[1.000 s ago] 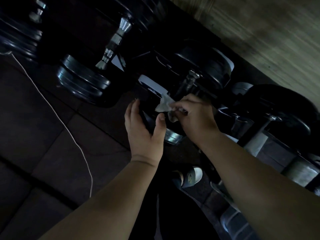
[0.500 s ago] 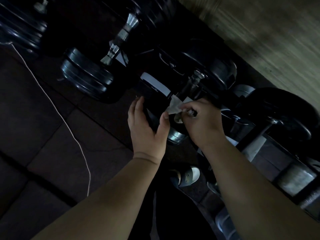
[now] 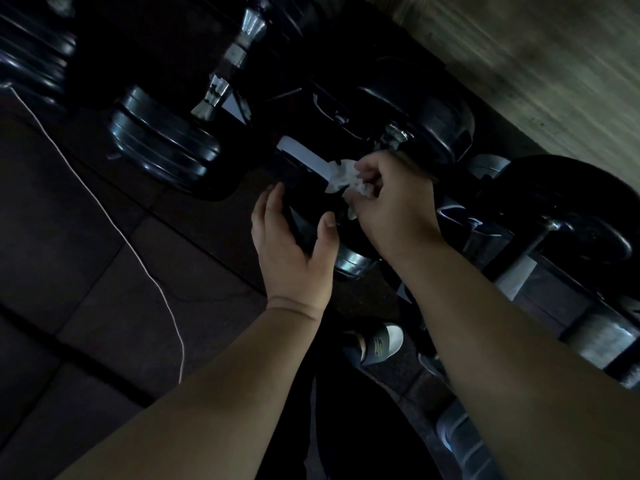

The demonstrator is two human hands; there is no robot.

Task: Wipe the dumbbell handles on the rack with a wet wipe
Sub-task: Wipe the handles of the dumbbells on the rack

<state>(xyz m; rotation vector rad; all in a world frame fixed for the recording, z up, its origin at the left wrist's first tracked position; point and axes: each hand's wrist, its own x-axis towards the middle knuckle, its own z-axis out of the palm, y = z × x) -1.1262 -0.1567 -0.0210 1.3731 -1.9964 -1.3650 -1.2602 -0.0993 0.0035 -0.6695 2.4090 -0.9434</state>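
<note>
Right hand [image 3: 394, 202] pinching wet wipe [image 3: 341, 176] has slid up the handle [image 3: 394, 134] (left hand [image 3: 291, 251] spread).

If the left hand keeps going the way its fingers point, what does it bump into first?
The left hand would probably bump the black weight right between its thumb and fingers. It is dark, so the gap is hard to judge.

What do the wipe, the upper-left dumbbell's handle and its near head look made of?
Wipe: thin white cloth or paper, softly crumpled in the right hand. Handle: bare metal, probably chromed, given sharp bright glints. Head: glossy black stacked discs with rim highlights; painted metal or rubber, unclear.
</note>
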